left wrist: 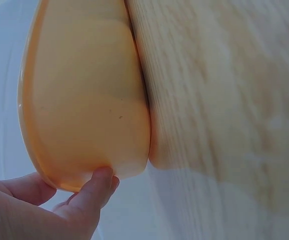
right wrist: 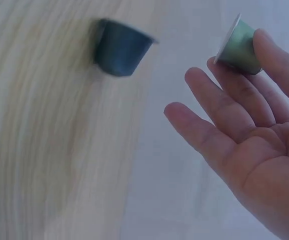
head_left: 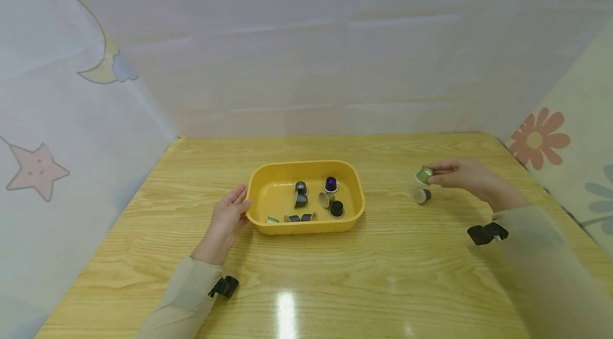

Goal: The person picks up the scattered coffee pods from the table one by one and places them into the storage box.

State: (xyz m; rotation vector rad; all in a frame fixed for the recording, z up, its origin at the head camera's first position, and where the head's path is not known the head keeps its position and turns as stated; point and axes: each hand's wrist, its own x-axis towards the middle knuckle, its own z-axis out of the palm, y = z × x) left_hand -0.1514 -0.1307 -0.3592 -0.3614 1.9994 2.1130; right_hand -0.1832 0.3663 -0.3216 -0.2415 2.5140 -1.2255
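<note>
My right hand pinches a green coffee capsule between thumb and fingers, above the table's right side. In the right wrist view the green capsule shows its pale rim turned left. A dark coffee capsule lies on its side on the table just below that hand, its pale lid facing left. My left hand holds the left end of a yellow plastic tub, with fingers at its rim and outer wall. Several capsules are in the tub, among them a purple one and a black one.
The wooden table ends at a pale cloth backdrop behind and at both sides. Each sleeved wrist carries a black clip, one on the left and one on the right.
</note>
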